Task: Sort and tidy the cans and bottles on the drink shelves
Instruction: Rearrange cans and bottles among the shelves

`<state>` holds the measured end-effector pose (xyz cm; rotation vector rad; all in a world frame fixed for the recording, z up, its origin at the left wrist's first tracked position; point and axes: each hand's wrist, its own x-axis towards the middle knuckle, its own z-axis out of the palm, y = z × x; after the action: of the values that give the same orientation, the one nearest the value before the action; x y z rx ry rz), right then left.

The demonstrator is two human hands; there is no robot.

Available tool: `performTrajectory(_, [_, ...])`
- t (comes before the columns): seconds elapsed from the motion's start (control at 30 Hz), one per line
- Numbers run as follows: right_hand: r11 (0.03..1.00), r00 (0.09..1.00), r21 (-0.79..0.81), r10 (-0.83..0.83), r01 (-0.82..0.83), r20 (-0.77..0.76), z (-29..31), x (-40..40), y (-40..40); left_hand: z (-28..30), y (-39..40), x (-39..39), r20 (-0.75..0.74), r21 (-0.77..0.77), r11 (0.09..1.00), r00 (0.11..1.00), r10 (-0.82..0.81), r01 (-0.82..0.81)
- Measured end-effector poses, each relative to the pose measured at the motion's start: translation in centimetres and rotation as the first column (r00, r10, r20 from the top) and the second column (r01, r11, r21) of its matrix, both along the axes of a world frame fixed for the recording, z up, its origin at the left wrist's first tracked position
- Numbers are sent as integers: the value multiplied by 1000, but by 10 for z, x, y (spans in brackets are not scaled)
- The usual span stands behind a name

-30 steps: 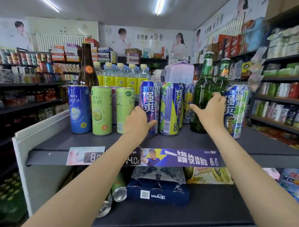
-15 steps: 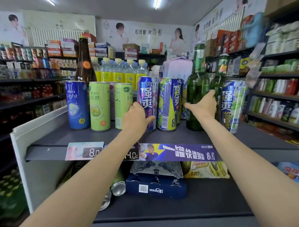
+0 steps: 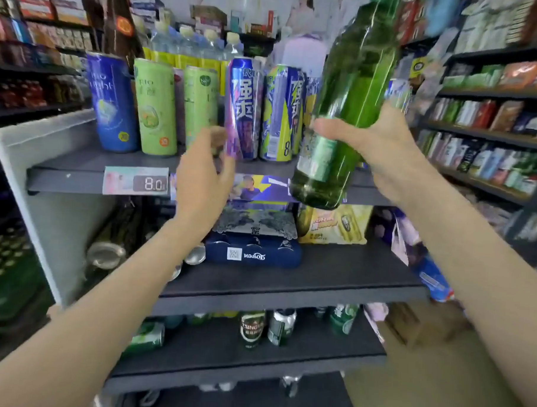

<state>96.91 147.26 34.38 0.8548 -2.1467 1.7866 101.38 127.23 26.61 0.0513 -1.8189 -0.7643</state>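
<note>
The right hand (image 3: 377,146) grips the green bottle (image 3: 342,114) around its lower body and holds it in the air in front of the top shelf (image 3: 78,167), its long axis tilted, neck toward 1 o'clock and base toward 7 o'clock. The left hand (image 3: 200,182), at 9 o'clock from the bottle's base, has loose fingers just before the purple can (image 3: 243,110); I cannot tell if they touch it. The top shelf carries a row of upright cans.

cans (image 3: 243,110) crowd top shelf (image 3: 77,176), middle shelf front bare
</note>
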Motion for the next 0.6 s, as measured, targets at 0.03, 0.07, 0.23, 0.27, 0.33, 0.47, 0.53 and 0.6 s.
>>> performTrajectory(0.03, [998,997,-3,67,-67,42,-18,8,1,-24,1,13,-34,-58,998,999,0,-2])
performTrajectory(0.07, [993,990,-10,116,-115,83,-41,16,2,-51,0,24,-26,-129,992,1000,17,-20])
performTrajectory(0.23, [965,939,26,248,-262,240,-170,37,0,-203,-13,67,269,-366,930,953,139,-32])
performTrajectory(0.27, [963,936,54,243,-264,254,-201,39,2,-235,-14,74,326,-380,925,934,149,-16])
performTrajectory(0.33, [959,940,121,217,-255,262,-266,44,7,-302,-13,84,421,-385,923,891,169,6])
performTrajectory(0.47, [937,929,243,160,-249,334,-412,50,30,-445,2,102,567,-329,944,803,182,18])
performTrajectory(0.53, [924,917,290,131,-251,377,-484,48,41,-510,4,107,604,-343,939,772,198,27])
performTrajectory(0.6, [918,909,323,84,-230,409,-553,46,47,-569,-3,104,615,-387,922,753,233,31])
